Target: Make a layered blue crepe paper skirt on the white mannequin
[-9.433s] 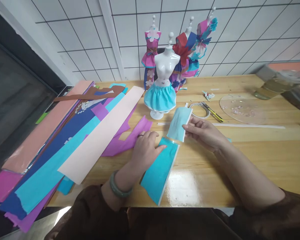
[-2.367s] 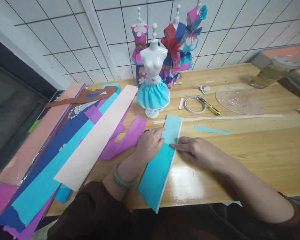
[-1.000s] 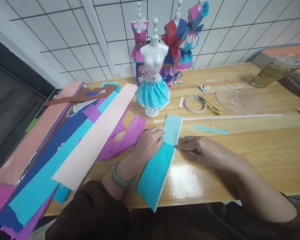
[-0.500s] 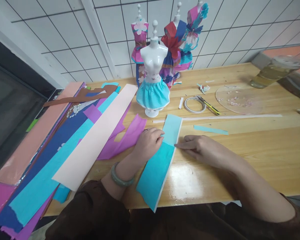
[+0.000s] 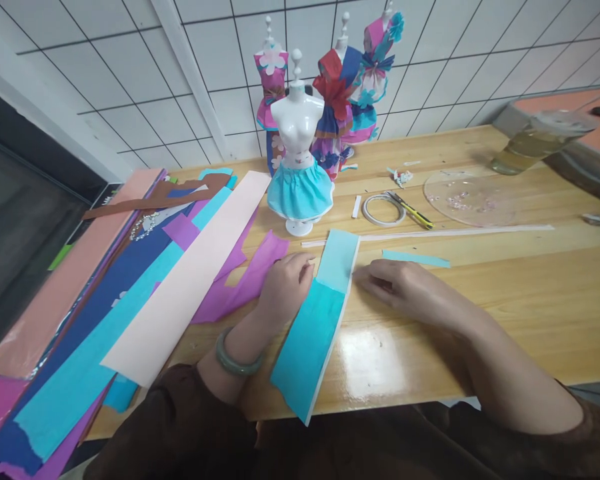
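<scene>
A turquoise crepe paper strip with a paler upper part and a white right edge lies slanted on the table. My left hand, a jade-coloured bangle on its wrist, rests at the strip's left edge with fingers curled together; whatever they pinch is too small to make out. At the right edge is my right hand, fingertips close to the white border, fingers bent and partly apart, holding nothing visible. Just beyond stands a white mannequin in a gathered turquoise skirt.
Coloured paper sheets are heaped at left. Dressed mannequins stand behind. Toward the right are a tape roll, a yellow cutter, a clear plate of small beads and a cup. A long white strip crosses the table.
My left hand has shifted slightly left, off the strip's surface to its edge. My right fingertips have moved a little up along the white border. The whole view has shifted slightly.
</scene>
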